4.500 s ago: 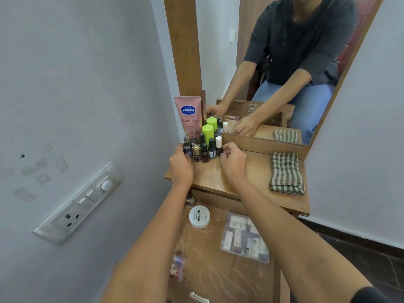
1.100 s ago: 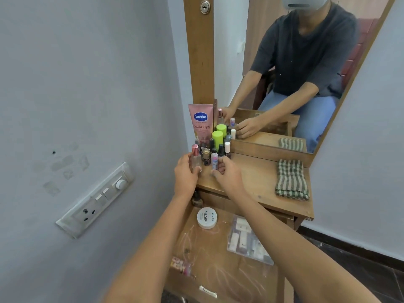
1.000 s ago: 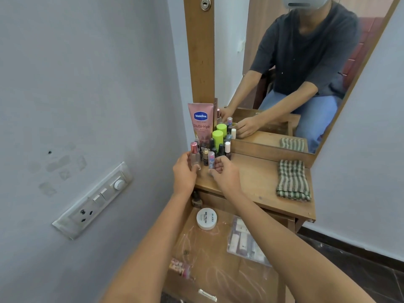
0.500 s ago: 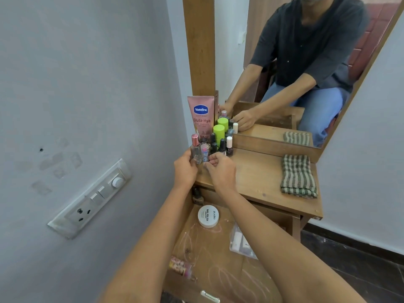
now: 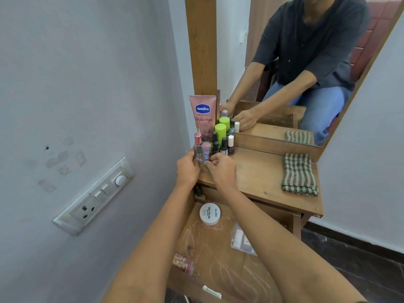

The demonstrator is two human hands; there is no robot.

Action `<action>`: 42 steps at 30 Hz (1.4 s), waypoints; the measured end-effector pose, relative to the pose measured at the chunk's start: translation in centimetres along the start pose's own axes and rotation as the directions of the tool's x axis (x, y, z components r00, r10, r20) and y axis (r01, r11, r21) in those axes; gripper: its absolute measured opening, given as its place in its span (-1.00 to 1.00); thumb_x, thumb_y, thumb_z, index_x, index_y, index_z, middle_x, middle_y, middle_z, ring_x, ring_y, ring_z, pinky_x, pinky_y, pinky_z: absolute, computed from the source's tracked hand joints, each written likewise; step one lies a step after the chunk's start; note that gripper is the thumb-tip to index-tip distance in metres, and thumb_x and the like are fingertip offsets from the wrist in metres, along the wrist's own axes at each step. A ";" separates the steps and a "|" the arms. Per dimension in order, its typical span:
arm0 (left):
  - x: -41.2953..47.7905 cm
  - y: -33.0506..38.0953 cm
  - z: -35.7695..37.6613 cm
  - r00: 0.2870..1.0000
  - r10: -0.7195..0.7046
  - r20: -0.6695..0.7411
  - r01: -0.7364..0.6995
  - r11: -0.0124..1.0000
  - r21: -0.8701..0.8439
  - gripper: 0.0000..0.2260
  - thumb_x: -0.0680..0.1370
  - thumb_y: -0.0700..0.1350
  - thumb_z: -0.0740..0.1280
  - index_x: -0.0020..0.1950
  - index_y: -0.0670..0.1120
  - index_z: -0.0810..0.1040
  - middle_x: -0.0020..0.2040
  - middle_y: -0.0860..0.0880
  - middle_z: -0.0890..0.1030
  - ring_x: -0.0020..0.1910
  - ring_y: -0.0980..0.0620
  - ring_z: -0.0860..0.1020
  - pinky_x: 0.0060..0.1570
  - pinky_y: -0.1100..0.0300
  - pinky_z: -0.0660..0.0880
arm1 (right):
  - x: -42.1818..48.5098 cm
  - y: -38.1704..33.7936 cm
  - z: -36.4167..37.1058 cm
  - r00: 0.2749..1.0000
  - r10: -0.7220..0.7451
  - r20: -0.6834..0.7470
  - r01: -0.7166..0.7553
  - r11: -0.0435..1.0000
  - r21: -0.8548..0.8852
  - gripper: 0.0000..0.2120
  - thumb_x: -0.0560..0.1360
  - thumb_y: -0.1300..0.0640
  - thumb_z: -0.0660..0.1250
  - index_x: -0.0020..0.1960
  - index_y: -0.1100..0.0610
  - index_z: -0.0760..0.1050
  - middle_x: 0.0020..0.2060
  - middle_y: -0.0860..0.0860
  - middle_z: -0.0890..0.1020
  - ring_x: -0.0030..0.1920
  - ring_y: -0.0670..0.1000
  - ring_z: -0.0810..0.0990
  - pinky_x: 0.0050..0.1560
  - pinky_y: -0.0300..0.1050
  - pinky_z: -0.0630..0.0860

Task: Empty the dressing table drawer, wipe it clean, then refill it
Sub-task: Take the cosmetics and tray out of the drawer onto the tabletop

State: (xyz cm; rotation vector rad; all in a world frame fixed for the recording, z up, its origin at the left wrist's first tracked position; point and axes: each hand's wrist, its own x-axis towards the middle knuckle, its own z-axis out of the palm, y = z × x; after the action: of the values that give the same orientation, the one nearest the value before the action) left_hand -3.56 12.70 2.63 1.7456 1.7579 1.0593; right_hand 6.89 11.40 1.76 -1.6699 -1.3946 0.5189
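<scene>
The wooden drawer [image 5: 220, 272] stands pulled out below the dressing table top [image 5: 258, 171]. In it lie a white round tub [image 5: 209, 213], a clear packet of small items [image 5: 241, 239] and a pink patterned item [image 5: 183, 263]. At the table's back left corner, small bottles cluster beside a pink Vaseline tube [image 5: 202, 115] and a green-capped bottle [image 5: 220, 132]. My left hand [image 5: 187, 169] grips a clear bottle with a pink cap [image 5: 197, 147]. My right hand [image 5: 222, 170] holds a small pink-capped bottle [image 5: 205, 152] right next to it.
A folded green striped cloth [image 5: 298, 174] lies on the right of the table top. A mirror [image 5: 306, 62] with a wooden frame stands behind and shows a seated person. A switchboard [image 5: 96, 195] sits on the left wall. Dark floor lies to the right.
Both hands have carried the two small bottles back and down to the front of the bottle cluster, closer together. The drawer's contents have not moved.
</scene>
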 end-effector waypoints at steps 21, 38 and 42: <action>-12.6 -4.4 -9.2 0.850 -0.081 0.521 -0.161 0.901 0.404 -0.89 0.47 -0.14 0.40 -0.13 0.09 0.60 -0.16 0.12 0.62 -0.11 0.13 0.58 -0.10 0.19 0.50 | -14.8 4.3 -1.3 0.497 -0.083 0.864 0.242 0.969 -0.046 -0.91 0.41 0.21 0.40 -0.08 0.17 0.59 -0.32 -0.12 0.63 -0.25 -0.05 0.56 -0.15 -0.16 0.49; -14.4 -4.0 -7.0 0.676 -0.092 0.732 -0.668 0.342 0.660 -0.75 0.58 -0.18 0.21 0.17 0.02 0.60 0.14 -0.04 0.60 0.19 -0.06 0.50 0.17 0.05 0.28 | -15.7 3.1 -0.9 0.405 0.078 0.911 0.133 0.981 -0.143 -0.80 0.47 0.07 0.36 -0.08 0.22 0.54 -0.25 0.04 0.58 -0.25 -0.02 0.53 -0.24 -0.19 0.45; -14.8 -4.3 -6.2 0.625 -0.131 0.770 -0.731 0.249 0.636 -0.73 0.58 -0.26 0.14 0.12 -0.06 0.59 0.07 -0.07 0.62 0.16 -0.07 0.49 0.18 0.01 0.21 | -16.1 3.4 -1.2 0.387 0.110 0.915 -0.063 0.994 -0.093 -0.83 0.49 0.17 0.36 0.03 0.25 0.52 -0.28 0.02 0.59 -0.30 -0.08 0.57 -0.32 -0.31 0.53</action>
State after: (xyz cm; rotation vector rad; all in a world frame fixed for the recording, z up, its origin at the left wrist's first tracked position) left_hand -9.49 -2.63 0.13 2.7546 1.4388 -0.9356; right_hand 5.18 -4.01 -3.81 -1.4878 -2.0889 1.7097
